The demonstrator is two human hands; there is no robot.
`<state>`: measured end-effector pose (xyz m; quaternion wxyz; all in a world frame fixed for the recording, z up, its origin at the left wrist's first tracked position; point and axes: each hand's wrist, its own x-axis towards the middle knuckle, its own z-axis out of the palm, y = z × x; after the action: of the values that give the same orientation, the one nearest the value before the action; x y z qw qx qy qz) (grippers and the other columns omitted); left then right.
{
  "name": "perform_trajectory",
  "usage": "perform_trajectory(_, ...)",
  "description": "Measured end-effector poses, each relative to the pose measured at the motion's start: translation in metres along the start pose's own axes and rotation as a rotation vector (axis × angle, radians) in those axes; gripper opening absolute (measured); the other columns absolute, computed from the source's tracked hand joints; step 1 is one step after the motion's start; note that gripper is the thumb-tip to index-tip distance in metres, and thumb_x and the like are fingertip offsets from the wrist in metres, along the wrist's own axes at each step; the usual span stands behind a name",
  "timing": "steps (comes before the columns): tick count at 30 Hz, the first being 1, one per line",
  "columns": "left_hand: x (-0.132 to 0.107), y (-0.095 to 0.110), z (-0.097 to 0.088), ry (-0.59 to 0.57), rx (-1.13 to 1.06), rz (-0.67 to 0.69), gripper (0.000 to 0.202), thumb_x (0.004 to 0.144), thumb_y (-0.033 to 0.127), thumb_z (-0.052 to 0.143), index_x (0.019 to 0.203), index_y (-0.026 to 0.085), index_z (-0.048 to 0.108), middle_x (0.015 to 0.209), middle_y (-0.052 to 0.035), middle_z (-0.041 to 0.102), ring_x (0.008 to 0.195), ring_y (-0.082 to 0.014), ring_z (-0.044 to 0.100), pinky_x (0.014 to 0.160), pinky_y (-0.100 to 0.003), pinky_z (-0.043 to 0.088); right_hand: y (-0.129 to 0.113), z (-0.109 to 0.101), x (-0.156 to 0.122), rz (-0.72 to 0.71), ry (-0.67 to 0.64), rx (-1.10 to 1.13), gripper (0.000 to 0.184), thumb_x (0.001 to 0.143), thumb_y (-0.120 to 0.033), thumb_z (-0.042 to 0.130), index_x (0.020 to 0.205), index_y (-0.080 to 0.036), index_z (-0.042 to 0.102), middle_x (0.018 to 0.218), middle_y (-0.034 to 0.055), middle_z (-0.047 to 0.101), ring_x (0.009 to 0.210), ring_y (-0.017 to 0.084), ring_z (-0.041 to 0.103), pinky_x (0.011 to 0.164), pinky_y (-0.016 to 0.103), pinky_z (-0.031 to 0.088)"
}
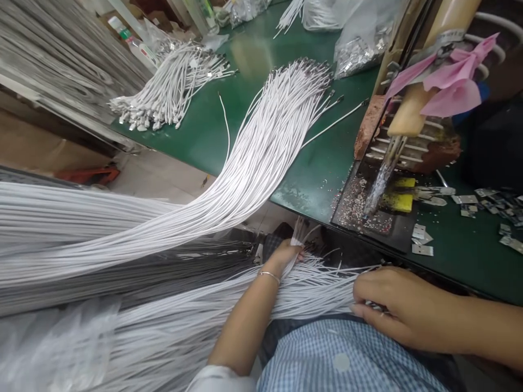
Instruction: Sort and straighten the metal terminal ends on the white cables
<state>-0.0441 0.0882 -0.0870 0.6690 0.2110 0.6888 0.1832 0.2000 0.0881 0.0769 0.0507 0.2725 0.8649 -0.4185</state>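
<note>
A bundle of white cables [322, 291] is lying below the desk [310, 188] edge, its long axis running left to right. The left hand [288, 253] is clamping several strands [298, 233] between its fingers; the right hand [394, 305] is sitting nearer the cable tips, its grip remaining unclear.

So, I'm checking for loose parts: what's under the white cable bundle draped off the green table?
The green table shows on both sides of the white cable bundle, then tiled floor past the edge. Anything directly beneath is covered.
</note>
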Motion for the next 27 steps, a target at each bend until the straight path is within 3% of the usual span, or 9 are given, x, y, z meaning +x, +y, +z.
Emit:
perform_trajectory(5,0.002,0.011,-0.005,0.08,-0.061,-0.005,0.031,0.086,0.028,0.053,0.113,0.014,0.053,0.112,-0.0094,0.058,0.093,-0.0205,0.059,0.077,-0.04,0.051,-0.001,-0.001,-0.001,-0.016,0.001,-0.01,0.021,0.086,-0.025,0.042,0.069,-0.018,0.051,0.071,0.0028,0.06,0.061,0.015,0.053,0.055,0.025,0.033)
perform_trajectory(11,0.009,0.019,0.021,0.028,-0.118,0.018,0.029,0.086,0.028,0.053,0.111,0.014,0.054,0.109,-0.0087,0.059,0.09,-0.0197,0.06,0.075,-0.039,0.052,-0.002,-0.004,0.003,-0.035,0.014,-0.02,0.02,0.086,-0.026,0.044,0.072,-0.018,0.056,0.071,0.0028,0.061,0.063,0.015,0.055,0.056,0.026,0.033)
perform_trajectory(14,0.0,0.021,0.029,-0.004,-0.188,0.061,0.023,0.086,0.028,0.053,0.103,0.012,0.057,0.096,-0.0059,0.061,0.076,-0.0149,0.06,0.065,-0.032,0.052,-0.004,-0.009,0.003,-0.027,0.006,0.012,0.018,0.084,-0.027,0.047,0.071,-0.018,0.055,0.069,0.002,0.06,0.062,0.015,0.053,0.056,0.026,0.034)
perform_trajectory(18,-0.043,0.015,0.034,-0.061,-0.344,0.152,0.015,0.077,0.025,0.063,0.079,0.013,0.054,0.057,0.0044,0.052,0.044,-0.005,0.046,0.044,-0.018,0.04,-0.005,-0.012,0.001,0.014,-0.002,0.122,0.014,0.079,-0.028,0.053,0.07,-0.017,0.052,0.068,0.001,0.056,0.063,0.014,0.05,0.057,0.025,0.036)
perform_trajectory(23,-0.109,-0.001,0.042,-0.166,-0.487,0.181,0.028,0.068,0.034,0.069,0.074,0.017,0.048,0.048,0.0069,0.048,0.037,-0.0043,0.041,0.038,-0.016,0.032,-0.002,-0.008,0.004,0.027,0.081,0.217,0.012,0.085,-0.023,0.045,0.08,-0.017,0.055,0.079,0.0034,0.058,0.072,0.016,0.053,0.066,0.028,0.042)
perform_trajectory(27,-0.133,-0.001,0.046,-0.284,-0.516,0.224,0.031,0.064,0.028,0.074,0.08,0.015,0.051,0.052,0.0056,0.053,0.033,-0.0033,0.042,0.034,-0.015,0.031,-0.001,-0.008,0.007,0.064,0.203,0.291,0.027,0.085,-0.024,0.047,0.109,-0.012,0.05,0.091,0.0082,0.058,0.084,0.018,0.054,0.075,0.031,0.044)
